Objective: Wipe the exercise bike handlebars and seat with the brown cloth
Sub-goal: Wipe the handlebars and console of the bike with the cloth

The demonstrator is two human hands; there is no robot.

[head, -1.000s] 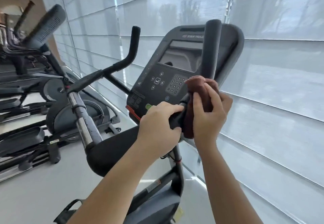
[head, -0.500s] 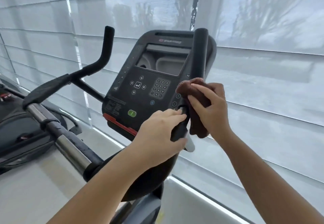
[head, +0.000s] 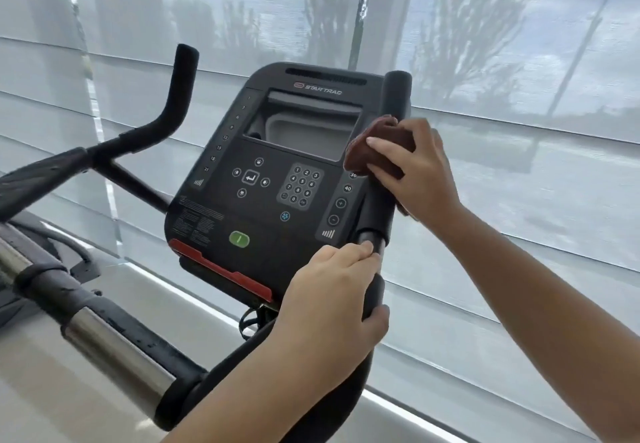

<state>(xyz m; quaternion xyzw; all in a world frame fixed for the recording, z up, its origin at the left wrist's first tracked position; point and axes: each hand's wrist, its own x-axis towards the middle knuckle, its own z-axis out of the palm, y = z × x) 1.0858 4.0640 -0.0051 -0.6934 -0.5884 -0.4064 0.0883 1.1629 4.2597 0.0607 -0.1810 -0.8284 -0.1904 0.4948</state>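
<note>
The exercise bike's right handlebar (head: 397, 96) rises as a black upright grip beside the console (head: 270, 165). My right hand (head: 419, 169) presses the brown cloth (head: 360, 151) around the middle of that grip. My left hand (head: 332, 304) is closed around the lower bend of the same bar, below the cloth. The left handlebar (head: 173, 96) curves up at the far left, untouched. The seat is out of view.
The black console carries a keypad, a green button (head: 239, 239) and a red strip along its lower edge. A chrome and black bar (head: 104, 331) runs across the lower left. Grey window blinds (head: 519, 61) fill the background behind the bike.
My right hand has slid the cloth up the right grip, away from my left hand. The view has moved closer and turned right, so the machines on the left have dropped out.
</note>
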